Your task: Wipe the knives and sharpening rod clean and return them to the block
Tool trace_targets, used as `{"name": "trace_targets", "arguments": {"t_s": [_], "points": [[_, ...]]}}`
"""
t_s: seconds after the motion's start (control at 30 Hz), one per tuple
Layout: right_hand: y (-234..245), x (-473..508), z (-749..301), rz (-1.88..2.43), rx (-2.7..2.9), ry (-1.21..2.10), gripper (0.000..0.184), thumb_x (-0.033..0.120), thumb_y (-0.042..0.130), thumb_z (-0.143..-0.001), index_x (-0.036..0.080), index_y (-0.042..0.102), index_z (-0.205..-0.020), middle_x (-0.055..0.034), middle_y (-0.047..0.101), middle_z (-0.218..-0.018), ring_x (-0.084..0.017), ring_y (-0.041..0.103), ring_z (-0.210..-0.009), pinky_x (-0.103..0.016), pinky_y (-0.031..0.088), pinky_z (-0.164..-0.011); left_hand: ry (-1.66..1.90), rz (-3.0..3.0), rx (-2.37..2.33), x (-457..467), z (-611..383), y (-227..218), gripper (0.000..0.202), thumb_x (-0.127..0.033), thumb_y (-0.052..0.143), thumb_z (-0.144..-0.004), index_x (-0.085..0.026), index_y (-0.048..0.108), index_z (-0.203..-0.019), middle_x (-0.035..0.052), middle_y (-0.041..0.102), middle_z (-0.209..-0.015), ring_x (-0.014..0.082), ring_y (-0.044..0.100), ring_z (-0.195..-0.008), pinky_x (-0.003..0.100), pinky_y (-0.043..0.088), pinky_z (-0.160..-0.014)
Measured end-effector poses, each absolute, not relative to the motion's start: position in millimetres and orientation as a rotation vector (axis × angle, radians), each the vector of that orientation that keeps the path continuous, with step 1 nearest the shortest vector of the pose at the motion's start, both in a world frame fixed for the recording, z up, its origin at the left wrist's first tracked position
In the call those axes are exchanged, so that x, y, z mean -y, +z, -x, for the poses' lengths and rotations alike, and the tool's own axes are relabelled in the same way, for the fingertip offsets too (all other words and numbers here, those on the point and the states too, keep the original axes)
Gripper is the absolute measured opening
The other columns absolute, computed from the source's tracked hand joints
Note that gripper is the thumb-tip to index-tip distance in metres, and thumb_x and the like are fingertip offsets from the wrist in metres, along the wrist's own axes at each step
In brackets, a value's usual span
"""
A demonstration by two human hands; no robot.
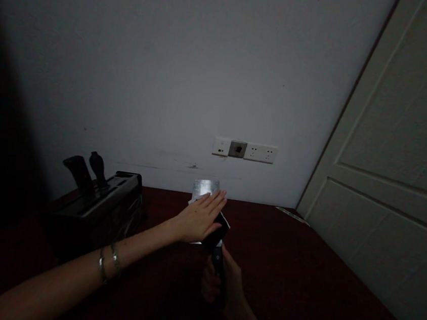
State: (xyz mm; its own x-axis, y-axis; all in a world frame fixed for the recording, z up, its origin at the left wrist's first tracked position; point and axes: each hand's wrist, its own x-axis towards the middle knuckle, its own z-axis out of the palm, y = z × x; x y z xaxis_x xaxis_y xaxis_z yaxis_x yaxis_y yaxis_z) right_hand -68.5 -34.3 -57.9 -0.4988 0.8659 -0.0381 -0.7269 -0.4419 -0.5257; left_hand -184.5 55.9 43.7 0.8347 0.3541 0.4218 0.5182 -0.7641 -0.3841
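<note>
My left hand point(202, 217) lies flat with fingers stretched out on the broad metal blade of a cleaver point(206, 188), which shows shiny beyond my fingertips. My right hand point(223, 283) is wrapped round the cleaver's dark handle point(218, 260), close to me. The blade rests over a dark red table point(300, 281). Something white shows under the blade edges; I cannot make out what it is. Two thin bracelets point(109, 263) sit on my left wrist.
A dark knife block point(97, 209) with two black handles sticking up stands at the left of the table. A strip of wall sockets point(245, 150) is on the grey wall behind. A pale door point(393, 189) stands at the right.
</note>
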Motion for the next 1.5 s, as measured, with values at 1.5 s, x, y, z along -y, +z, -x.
{"name": "trace_targets", "arguments": {"t_s": [1.5], "points": [[-72, 33, 72, 0.484, 0.619, 2.076, 0.052, 0.065, 0.048, -0.067, 0.017, 0.046, -0.047, 0.0078, 0.03, -0.03, -0.005, 0.021, -0.023, -0.02, 0.024, -0.027, -0.397, 2.627, 0.438, -40, 187, 39, 0.064, -0.046, 0.031, -0.088, -0.008, 0.015, -0.138, 0.0127, 0.006, -0.147, 0.0213, -0.001, -0.135, 0.034, 0.01, -0.109]]}}
